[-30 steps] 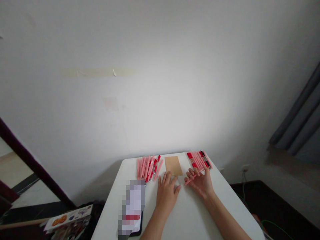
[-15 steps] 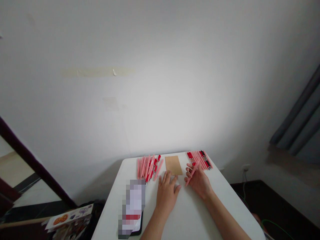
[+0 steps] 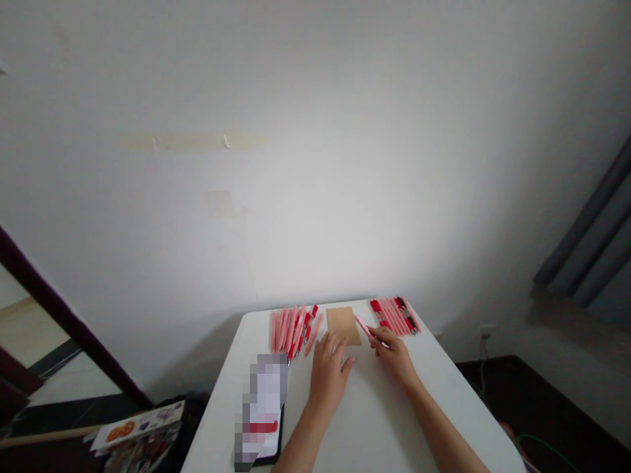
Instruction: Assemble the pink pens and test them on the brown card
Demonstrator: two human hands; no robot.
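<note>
My left hand (image 3: 329,369) lies flat with fingers apart, its fingertips on the near edge of a brown paper notebook or card (image 3: 344,324). Just right of that paper, my right hand (image 3: 392,355) is closed on a pink pen (image 3: 362,324), which points up and to the left. Left of the paper lies a loose bunch of pink and red pens (image 3: 286,328), several of them overlapping. Beyond my right hand, a neater row of pink, red and black pens (image 3: 394,315) lies side by side near the table's far right corner.
A phone (image 3: 266,414), its screen blurred out, lies on the white table (image 3: 374,420) left of my left arm. The wall (image 3: 315,197) stands behind the far edge. A box with orange pictures (image 3: 140,424) is on the floor side at left.
My right hand has turned from palm up to palm down, and the pen in it now points towards the paper. My left hand has barely shifted.
</note>
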